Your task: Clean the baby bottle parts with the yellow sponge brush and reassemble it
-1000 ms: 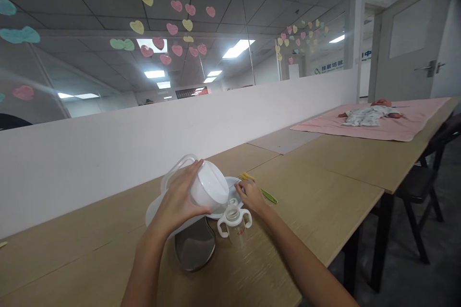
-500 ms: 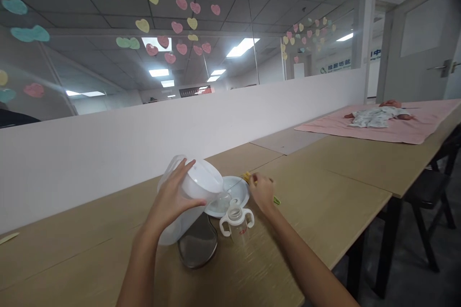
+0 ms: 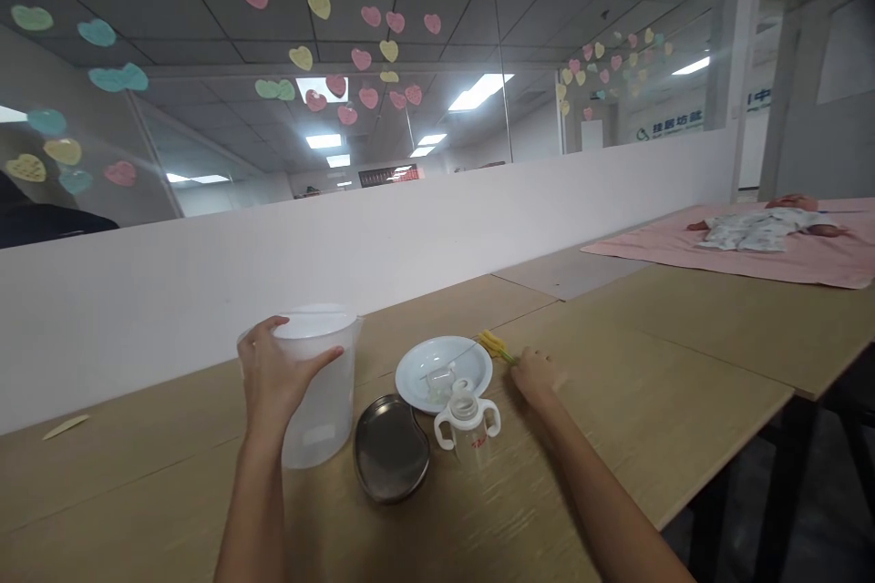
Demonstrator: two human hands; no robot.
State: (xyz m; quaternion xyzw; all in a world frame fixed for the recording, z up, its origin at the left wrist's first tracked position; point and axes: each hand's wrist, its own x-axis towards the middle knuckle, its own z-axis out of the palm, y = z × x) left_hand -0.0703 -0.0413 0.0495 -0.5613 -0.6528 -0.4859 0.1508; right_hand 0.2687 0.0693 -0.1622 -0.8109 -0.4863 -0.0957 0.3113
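Note:
My left hand (image 3: 277,373) grips a translucent plastic pitcher (image 3: 321,414) by its upper rim, and the pitcher stands upright on the table. On the table to the right, my right hand (image 3: 538,375) is closed around the green handle of a yellow-headed brush (image 3: 492,344). The brush head lies close to the right rim of a white bowl (image 3: 414,366). Inside the bowl is a small clear piece (image 3: 441,378). In front of it stands a clear baby bottle (image 3: 471,437) without a cap, fitted with white side handles. A kidney-shaped metal tray (image 3: 391,451) sits between pitcher and bottle.
A wooden table (image 3: 615,401) runs along a low white wall (image 3: 424,228) with glass above. At the far right, a baby doll (image 3: 758,228) lies on a pink cloth (image 3: 643,246). A thin pale strip (image 3: 66,426) lies at the left.
The pitcher, tilted over the bowl before, is now upright and farther left in my left hand. My right hand has moved back from the brush head to its handle. The view has shifted left.

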